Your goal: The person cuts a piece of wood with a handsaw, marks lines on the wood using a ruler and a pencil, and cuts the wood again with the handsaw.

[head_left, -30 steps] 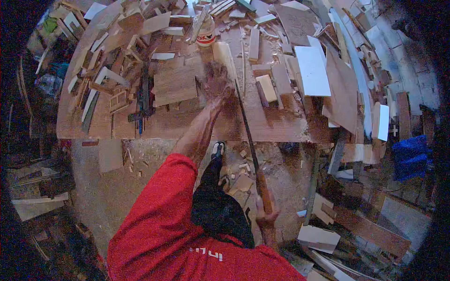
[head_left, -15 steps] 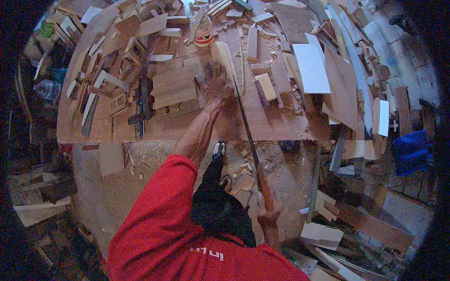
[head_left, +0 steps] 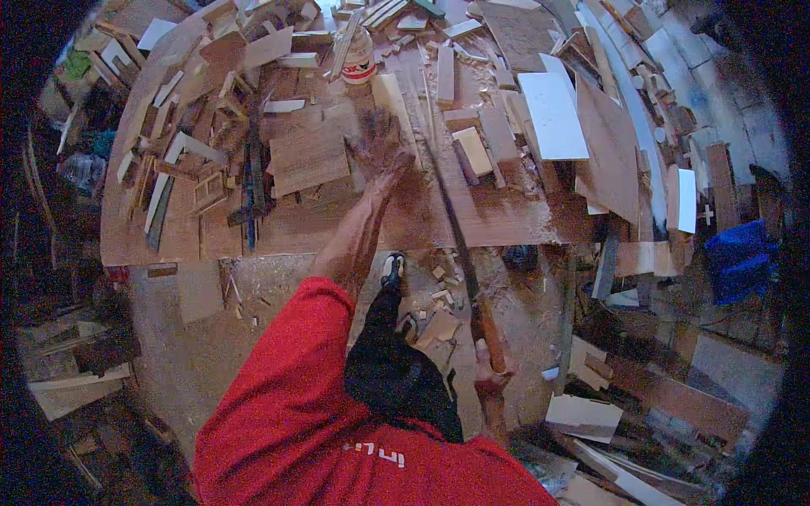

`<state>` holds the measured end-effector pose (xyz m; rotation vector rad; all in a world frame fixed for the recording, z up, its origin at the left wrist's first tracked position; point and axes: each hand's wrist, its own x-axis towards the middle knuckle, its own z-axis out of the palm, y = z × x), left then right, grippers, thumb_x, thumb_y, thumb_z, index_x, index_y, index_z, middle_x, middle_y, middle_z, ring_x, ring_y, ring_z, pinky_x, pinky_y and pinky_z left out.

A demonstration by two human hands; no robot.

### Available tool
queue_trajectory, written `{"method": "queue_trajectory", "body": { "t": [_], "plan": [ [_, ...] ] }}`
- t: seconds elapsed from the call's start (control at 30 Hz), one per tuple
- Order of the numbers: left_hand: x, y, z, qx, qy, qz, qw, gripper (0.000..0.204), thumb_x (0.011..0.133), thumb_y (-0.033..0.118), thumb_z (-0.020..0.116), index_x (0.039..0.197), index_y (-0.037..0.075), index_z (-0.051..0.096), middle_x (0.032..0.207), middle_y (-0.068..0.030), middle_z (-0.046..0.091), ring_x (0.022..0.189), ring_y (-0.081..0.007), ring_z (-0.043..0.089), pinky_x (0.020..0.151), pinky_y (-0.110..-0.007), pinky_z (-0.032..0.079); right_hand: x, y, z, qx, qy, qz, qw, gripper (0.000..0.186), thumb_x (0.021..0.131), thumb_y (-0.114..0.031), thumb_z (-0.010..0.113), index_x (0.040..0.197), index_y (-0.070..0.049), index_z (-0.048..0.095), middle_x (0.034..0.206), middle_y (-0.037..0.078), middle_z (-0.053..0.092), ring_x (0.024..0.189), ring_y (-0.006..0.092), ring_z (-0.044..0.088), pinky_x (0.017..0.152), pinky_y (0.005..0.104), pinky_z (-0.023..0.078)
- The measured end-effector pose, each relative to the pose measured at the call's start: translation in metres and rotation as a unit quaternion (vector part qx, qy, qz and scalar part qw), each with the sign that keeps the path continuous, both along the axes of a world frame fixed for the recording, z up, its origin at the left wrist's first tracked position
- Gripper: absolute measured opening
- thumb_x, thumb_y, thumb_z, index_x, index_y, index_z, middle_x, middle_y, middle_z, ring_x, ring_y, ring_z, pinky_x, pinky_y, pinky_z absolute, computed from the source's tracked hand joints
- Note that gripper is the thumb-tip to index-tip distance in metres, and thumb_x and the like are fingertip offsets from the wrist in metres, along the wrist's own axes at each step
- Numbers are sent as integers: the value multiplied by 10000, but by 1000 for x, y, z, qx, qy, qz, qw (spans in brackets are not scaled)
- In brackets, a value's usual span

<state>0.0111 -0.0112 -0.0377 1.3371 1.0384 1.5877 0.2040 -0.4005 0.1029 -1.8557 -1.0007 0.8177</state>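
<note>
My left hand (head_left: 378,145) lies spread on the workbench at the near end of a pale wooden strip (head_left: 395,99), its fingers dark and a little blurred. In my right hand (head_left: 492,373) is the wooden handle of a handsaw (head_left: 460,240), gripped low beyond the bench's front edge. The narrow, dark blade runs from the handle up over the edge to the right side of the strip, beside my left hand. Whether its teeth are in the wood I cannot tell. A flat brown board (head_left: 309,160) rests just left of my left hand.
A white tub (head_left: 359,63) stands past the strip. Small wood blocks (head_left: 472,150) and a white panel (head_left: 553,116) lie on the bench (head_left: 337,232) to the right, frames and offcuts to the left. Scraps litter the floor below; boards (head_left: 582,417) are piled at lower right.
The handsaw's handle and my right hand have swung slightly to the right. My left hand stays at the strip. The whole view has shifted a little.
</note>
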Motion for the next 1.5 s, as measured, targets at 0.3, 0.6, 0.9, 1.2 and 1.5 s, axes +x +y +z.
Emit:
{"method": "queue_trajectory", "body": {
  "t": [0.3, 0.6, 0.9, 1.2, 1.5],
  "plan": [
    [-6, -10, 16, -14, 305, 56, 951, 555, 717, 352, 518, 1228, 163, 411, 1244, -56, 296, 1127, -261, 238, 813, -606, 188, 45, -13, -49, 126, 223, -218, 942, 356, 799, -255, 629, 1033, 11, 591, 849, 139, 612, 712, 202, 570, 669, 346, 448],
    [-16, -34, 28, -32, 401, 16, 915, 433, 756, 289, 508, 1152, 128, 440, 1079, -52, 368, 950, -236, 323, 706, -529, 262, 40, 128, -21, 167, -509, 126, 835, 434, 773, -123, 516, 1201, -49, 503, 1089, 230, 563, 962, 374, 558, 704, 423, 468],
    [-9, -23, 45, -16, 447, 40, 894, 313, 795, 226, 498, 1076, 93, 468, 914, -48, 440, 774, -210, 409, 598, -451, 336, 26, 222, -3, 133, -495, 99, 853, 523, 830, -250, 558, 1297, -70, 405, 716, 160, 570, 594, 305, 570, 556, 406, 470],
    [-1, -4, 77, 113, 589, 209, 772, 198, 834, 163, 487, 1001, 58, 496, 749, -45, 512, 597, -184, 494, 491, -374, 409, 17, 223, 9, 35, -450, 148, 880, 682, 762, -277, 594, 1349, -81, 308, 913, 239, 566, 779, 389, 568, 657, 462, 464],
    [-23, 12, 66, -143, 564, -11, 813, 299, 712, 224, 638, 945, 46, 578, 809, -93, 595, 744, -223, 578, 650, -370, 479, 20, 230, 6, 43, -417, 152, 895, 688, 742, -249, 579, 1335, -27, 311, 905, 204, 554, 818, 350, 546, 754, 467, 414]
  ]
}}
